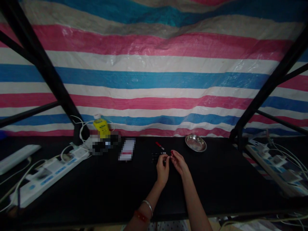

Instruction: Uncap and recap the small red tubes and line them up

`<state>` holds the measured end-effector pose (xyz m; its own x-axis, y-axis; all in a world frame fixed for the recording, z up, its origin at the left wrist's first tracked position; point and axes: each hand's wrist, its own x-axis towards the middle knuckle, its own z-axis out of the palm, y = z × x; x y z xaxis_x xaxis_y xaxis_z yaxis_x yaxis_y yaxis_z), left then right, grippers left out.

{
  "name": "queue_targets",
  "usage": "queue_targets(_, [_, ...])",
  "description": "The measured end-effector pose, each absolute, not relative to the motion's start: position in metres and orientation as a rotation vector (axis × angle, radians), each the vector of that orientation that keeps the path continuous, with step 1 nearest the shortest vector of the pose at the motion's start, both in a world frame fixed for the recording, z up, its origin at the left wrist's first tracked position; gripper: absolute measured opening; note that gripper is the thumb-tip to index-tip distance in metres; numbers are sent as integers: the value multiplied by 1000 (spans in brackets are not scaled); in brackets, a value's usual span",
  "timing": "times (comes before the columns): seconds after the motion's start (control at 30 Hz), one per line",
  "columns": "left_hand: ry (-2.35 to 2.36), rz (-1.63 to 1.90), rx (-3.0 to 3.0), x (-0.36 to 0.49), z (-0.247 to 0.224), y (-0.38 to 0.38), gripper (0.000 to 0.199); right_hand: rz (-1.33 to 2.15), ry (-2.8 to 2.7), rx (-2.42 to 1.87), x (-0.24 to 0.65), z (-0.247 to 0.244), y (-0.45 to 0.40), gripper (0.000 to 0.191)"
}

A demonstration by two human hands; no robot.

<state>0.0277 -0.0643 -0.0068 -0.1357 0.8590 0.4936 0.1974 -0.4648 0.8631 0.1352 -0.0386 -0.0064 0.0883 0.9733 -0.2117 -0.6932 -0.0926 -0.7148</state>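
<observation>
Over the black table, my left hand point(163, 170) and my right hand point(179, 163) come close together, fingertips nearly meeting. Both have their fingers closed in a pinch. Whatever lies between them is too small and dark to name. A red spot shows at my right fingertips; whether it is an object or a nail, I cannot tell. Beside and behind my left fingers lie small dark pieces with light marks point(156, 154), partly hidden by the hand. A little farther back is a slim tool with a red handle point(158, 144) and a pale tip.
A round metal dish point(195, 143) sits at the back right. To the left are a blurred phone-like object point(127, 149), a yellow bottle point(101, 126) and a white power strip point(51, 176) with cables. Another power strip point(269, 166) lies right. Black posts and a striped sheet point(154, 80) stand behind.
</observation>
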Motion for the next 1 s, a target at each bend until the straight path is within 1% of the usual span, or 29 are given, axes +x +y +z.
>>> queue_targets(0.2, [1188,1680,1430,26,-7,-61,18,1550,-613,-904,130,-4,-44,29])
queue_targets(0.4, [1160,1665,1384,27,-7,-62,21,1557,-688,-893,128,-1,-46,31])
queue_targets(0.57, [1194,1727,1303,26,-11,-60,24,1576,-714,-881,129,-1,-46,31])
queue_targets(1.0, [1234,1728,1319,25,-8,-61,24,1582,-760,-880,128,4,-49,26])
